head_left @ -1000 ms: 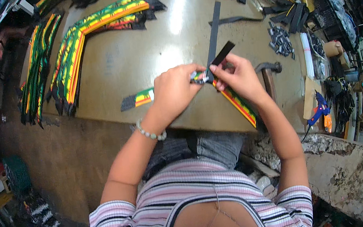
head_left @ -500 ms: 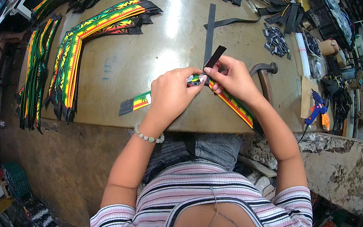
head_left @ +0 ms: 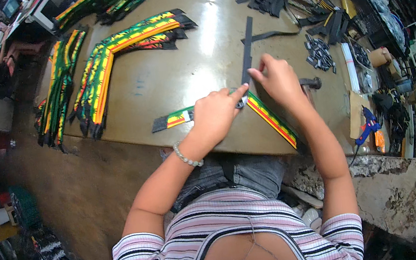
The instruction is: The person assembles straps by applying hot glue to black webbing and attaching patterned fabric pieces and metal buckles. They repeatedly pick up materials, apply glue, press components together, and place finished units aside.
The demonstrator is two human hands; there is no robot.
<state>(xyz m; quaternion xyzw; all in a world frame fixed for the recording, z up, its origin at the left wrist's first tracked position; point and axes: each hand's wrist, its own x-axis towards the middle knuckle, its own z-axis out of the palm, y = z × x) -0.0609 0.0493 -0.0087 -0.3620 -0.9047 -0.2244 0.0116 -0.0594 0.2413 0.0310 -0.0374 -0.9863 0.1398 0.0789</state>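
Stacks of striped straps [head_left: 95, 76] in green, yellow and red lie at the far left of the surface [head_left: 175, 77], well apart from the work. Nearer the front edge one such strap [head_left: 269, 117] lies flat, bent in a shallow V: its left arm runs out toward the left to a black end, its right arm slants down and to the right toward the surface's edge. The left hand [head_left: 216, 114] sits on the bend, palm down, forefinger stretched to the right and pressing the corner; its grip is loose, pinning rather than clamping. Just right of that fingertip a narrow black strip [head_left: 246, 47] comes in, its long axis running almost straight away from the person, its near end meeting the bend. The right hand [head_left: 277, 77] is beside that end, thumb and forefinger drawn together at the strip's lower tip; whether they truly pinch it I cannot tell. So the strip lies up and away from both hands, the right one nearer. Farther right sit small black clips [head_left: 319, 54] and a blue glue gun [head_left: 368, 126].
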